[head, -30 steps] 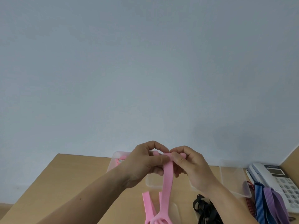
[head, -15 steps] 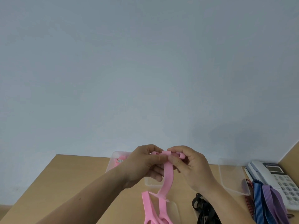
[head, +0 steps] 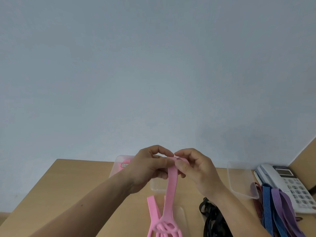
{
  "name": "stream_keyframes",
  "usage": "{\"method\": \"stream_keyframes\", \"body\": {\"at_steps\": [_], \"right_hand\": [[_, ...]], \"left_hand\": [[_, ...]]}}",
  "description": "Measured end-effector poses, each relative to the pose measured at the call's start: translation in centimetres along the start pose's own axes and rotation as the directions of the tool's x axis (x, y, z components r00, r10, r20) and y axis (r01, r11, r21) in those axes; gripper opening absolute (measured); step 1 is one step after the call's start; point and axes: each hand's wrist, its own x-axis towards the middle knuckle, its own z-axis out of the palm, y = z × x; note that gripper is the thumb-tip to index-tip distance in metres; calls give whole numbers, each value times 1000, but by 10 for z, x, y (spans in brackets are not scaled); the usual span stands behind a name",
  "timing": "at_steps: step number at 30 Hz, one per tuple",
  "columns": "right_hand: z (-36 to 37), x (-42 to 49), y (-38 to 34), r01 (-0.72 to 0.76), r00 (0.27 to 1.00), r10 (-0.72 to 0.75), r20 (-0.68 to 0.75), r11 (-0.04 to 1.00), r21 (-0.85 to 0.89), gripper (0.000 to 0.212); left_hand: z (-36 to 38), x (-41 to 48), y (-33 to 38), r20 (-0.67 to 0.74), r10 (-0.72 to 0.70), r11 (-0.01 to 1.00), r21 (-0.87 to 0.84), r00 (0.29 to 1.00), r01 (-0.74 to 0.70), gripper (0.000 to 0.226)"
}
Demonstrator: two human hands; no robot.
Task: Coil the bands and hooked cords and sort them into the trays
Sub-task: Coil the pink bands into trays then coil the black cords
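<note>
Both my hands are raised over the wooden table (head: 68, 194) and work the top end of a pink rubber band (head: 170, 190). My left hand (head: 150, 166) pinches the band's top between thumb and fingers. My right hand (head: 196, 166) pinches the rolled pink end beside it. The band hangs straight down to a webbed end near the bottom edge. A second pink strap (head: 152, 208) lies below it. Clear plastic trays stand behind: one at the left (head: 119, 164) with pink inside, one in the middle (head: 157, 187), one at the right (head: 239, 180).
A black cord bundle (head: 213, 218) lies on the table under my right forearm. Blue striped (head: 266, 206), purple (head: 282, 202) and red (head: 257, 202) bands lie at the right over a white desk phone (head: 287, 178). A plain grey wall fills the upper view.
The pink band hung bent half a second ago and now hangs straight and longer. My hands stay together at its top, slightly shifted.
</note>
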Motion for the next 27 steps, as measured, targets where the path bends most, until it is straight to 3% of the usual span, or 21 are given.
{"method": "stream_keyframes", "body": {"at_steps": [4,9,15,22,27], "right_hand": [[0,2,3,-50,999,51,18,996,-74,15],[0,2,5,-27,1000,25,-15,995,-98,5],[-1,4,3,-20,1000,19,-5,996,-85,9],[4,2,5,38,999,-38,-5,993,-114,23],[4,0,4,24,1000,-24,9,999,-41,29]], "left_hand": [[-2,2,-2,-7,68,993,94,998,-67,21],[-2,3,-4,-37,20,991,132,999,-15,44],[-5,1,-3,17,-24,978,207,1000,20,24],[-7,-1,-1,93,-65,997,44,994,61,24],[-4,-3,0,49,-43,999,-8,998,44,18]]}}
